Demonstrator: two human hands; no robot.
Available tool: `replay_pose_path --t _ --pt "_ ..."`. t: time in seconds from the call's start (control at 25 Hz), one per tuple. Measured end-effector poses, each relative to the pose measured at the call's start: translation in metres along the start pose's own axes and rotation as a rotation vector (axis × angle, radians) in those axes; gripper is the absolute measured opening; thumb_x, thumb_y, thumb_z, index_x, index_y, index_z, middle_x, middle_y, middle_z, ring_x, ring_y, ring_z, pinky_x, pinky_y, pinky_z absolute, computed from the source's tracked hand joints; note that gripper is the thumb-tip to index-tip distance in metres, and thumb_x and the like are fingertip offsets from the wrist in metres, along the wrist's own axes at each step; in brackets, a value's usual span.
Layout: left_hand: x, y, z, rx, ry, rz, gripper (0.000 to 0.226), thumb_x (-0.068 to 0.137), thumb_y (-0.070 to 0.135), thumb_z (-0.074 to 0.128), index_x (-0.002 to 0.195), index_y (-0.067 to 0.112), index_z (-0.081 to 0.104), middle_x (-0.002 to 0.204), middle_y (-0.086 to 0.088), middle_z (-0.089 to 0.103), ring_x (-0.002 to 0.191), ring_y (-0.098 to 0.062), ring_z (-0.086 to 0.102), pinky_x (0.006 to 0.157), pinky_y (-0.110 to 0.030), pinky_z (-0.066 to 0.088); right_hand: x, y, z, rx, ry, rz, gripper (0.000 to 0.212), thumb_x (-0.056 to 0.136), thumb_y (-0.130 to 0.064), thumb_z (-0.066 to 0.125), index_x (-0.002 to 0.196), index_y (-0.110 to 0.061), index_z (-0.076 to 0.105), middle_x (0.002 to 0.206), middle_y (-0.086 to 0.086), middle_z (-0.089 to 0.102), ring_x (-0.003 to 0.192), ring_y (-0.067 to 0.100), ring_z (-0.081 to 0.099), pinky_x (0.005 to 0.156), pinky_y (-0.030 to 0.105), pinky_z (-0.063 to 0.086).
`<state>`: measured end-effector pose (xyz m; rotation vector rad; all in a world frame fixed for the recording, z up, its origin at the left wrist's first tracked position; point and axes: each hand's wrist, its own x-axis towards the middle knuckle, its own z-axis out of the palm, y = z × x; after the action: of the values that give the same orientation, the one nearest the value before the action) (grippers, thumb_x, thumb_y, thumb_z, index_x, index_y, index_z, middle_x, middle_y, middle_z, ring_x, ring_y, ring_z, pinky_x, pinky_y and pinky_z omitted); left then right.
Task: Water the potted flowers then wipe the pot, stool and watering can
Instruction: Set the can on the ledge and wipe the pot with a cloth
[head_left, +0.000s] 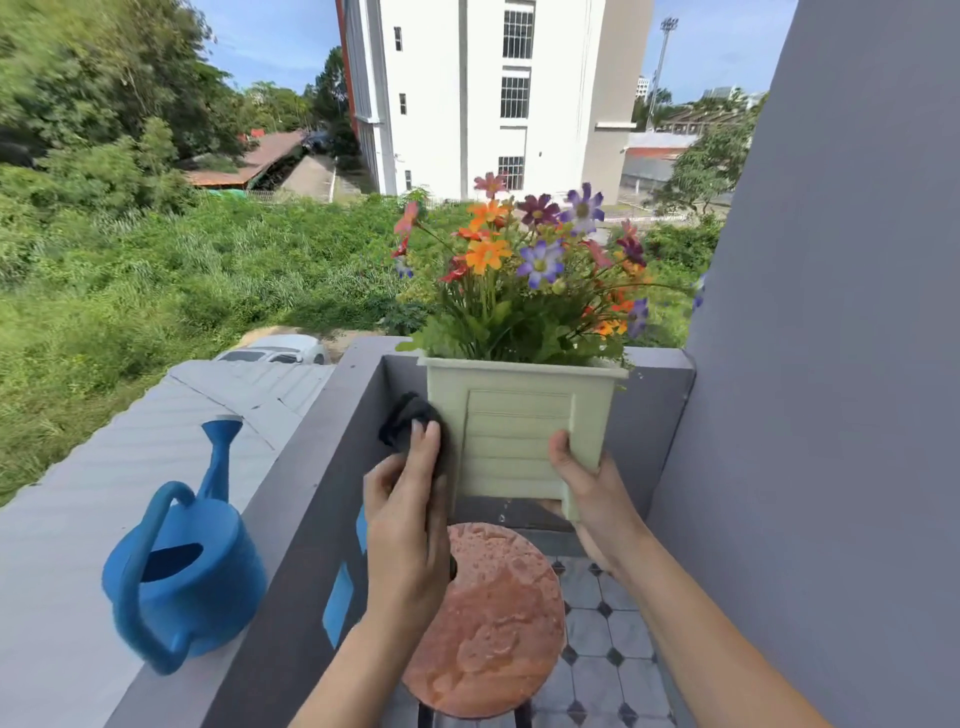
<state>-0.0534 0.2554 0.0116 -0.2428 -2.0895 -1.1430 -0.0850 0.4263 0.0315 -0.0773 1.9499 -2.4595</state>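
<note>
A pale green square pot (519, 415) full of coloured flowers (535, 260) is held up in the air above the round pink stool (493, 623). My right hand (587, 493) grips the pot's lower right corner. My left hand (410, 525) presses a black cloth (408, 421) against the pot's left side. Water beads cover the stool top, and a drop hangs under the pot. The blue watering can (182, 566) stands on the balcony ledge at the left, spout pointing away.
A grey balcony wall (311, 467) runs along the left and behind the pot, with a grey wall (831, 364) on the right. The floor (613, 639) is tiled. Beyond the ledge lie a metal roof, greenery and a white building.
</note>
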Motion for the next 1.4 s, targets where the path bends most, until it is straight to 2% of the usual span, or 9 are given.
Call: replay_pose_path --t 0.08,0.24,0.36,0.52,0.76,0.92,1.04,1.28,1.4 --pt "0.025 0.007 0.003 0.257 0.111 0.084 0.045 0.096 0.022 0.041 0.139 0.031 0.035 0.142 0.006 0.041 0.118 -0.023 0.038 0.094 -0.037 0.033 -0.002 0.006 0.008 -0.021 0.034 -0.01 0.066 0.069 -0.062 0.067 0.125 -0.03 0.049 0.118 -0.011 0.063 0.111 0.007 0.059 0.077 0.032 0.056" --pt "0.015 -0.007 0.003 0.624 0.077 0.375 0.059 0.082 0.002 0.049 0.136 0.026 0.045 0.136 0.01 0.051 0.13 -0.028 0.03 0.089 -0.052 0.034 0.0 -0.001 0.019 -0.035 0.041 -0.029 0.07 0.068 -0.063 0.064 0.129 -0.033 0.046 0.125 -0.007 0.063 0.117 0.016 0.058 0.071 0.032 0.052" --pt "-0.006 -0.017 -0.002 0.702 -0.049 0.514 0.068 0.072 -0.002 0.058 0.133 0.024 0.046 0.122 0.005 0.066 0.134 -0.025 0.023 0.092 -0.046 0.033 0.004 -0.009 0.019 -0.06 0.011 -0.062 0.078 0.068 -0.058 0.059 0.138 -0.036 0.033 0.129 -0.011 0.059 0.116 0.011 0.057 0.068 0.029 0.05" --pt "0.02 0.004 0.001 0.657 0.046 0.37 0.055 0.083 0.005 0.045 0.135 0.018 0.041 0.126 0.0 0.064 0.128 -0.028 0.034 0.091 -0.047 0.036 0.001 -0.001 0.031 -0.074 -0.024 -0.079 0.085 0.067 -0.069 0.063 0.14 -0.037 0.032 0.13 -0.012 0.059 0.117 0.012 0.058 0.075 0.036 0.055" --pt "-0.015 -0.035 -0.003 0.619 -0.166 0.702 0.039 0.091 0.002 0.031 0.124 0.014 0.048 0.107 0.0 0.072 0.13 -0.022 0.038 0.094 -0.036 0.035 0.006 -0.013 0.03 -0.058 -0.007 -0.151 0.071 0.075 -0.057 0.061 0.136 -0.031 0.038 0.125 -0.013 0.061 0.115 0.003 0.058 0.096 0.047 0.05" --pt "0.009 -0.009 -0.014 0.325 -0.006 0.346 0.061 0.081 -0.004 0.044 0.136 0.022 0.038 0.131 0.001 0.057 0.134 -0.023 0.032 0.1 -0.043 0.04 0.005 -0.011 0.026 -0.012 -0.026 -0.038 0.067 0.068 -0.059 0.06 0.127 -0.036 0.041 0.132 -0.01 0.054 0.122 0.012 0.052 0.082 0.039 0.054" --pt "0.035 0.008 -0.026 0.042 -0.048 0.22 0.054 0.092 0.008 0.038 0.139 0.033 0.032 0.145 0.005 0.034 0.137 -0.008 0.023 0.111 -0.014 0.021 0.007 -0.009 0.015 0.054 -0.056 0.058 0.09 0.053 -0.071 0.071 0.13 -0.032 0.046 0.137 -0.006 0.055 0.123 0.015 0.053 0.084 0.036 0.053" --pt "0.046 -0.009 -0.017 -0.136 -0.02 -0.043 0.05 0.094 0.023 0.036 0.14 0.041 0.025 0.129 0.008 0.059 0.105 -0.017 0.059 0.076 -0.017 0.04 0.011 -0.015 0.0 0.094 -0.193 0.095 0.102 0.035 -0.072 0.079 0.123 -0.027 0.054 0.111 -0.008 0.072 0.101 0.009 0.068 0.074 0.026 0.058" --pt "0.025 -0.003 -0.02 -0.284 -0.081 0.06 0.05 0.094 0.023 0.039 0.139 0.045 0.034 0.132 0.031 0.051 0.116 -0.002 0.054 0.094 -0.009 0.038 0.019 -0.014 -0.004 0.092 -0.177 0.113 0.1 0.033 -0.072 0.081 0.119 -0.028 0.056 0.106 -0.011 0.073 0.098 0.008 0.069 0.072 0.025 0.058"
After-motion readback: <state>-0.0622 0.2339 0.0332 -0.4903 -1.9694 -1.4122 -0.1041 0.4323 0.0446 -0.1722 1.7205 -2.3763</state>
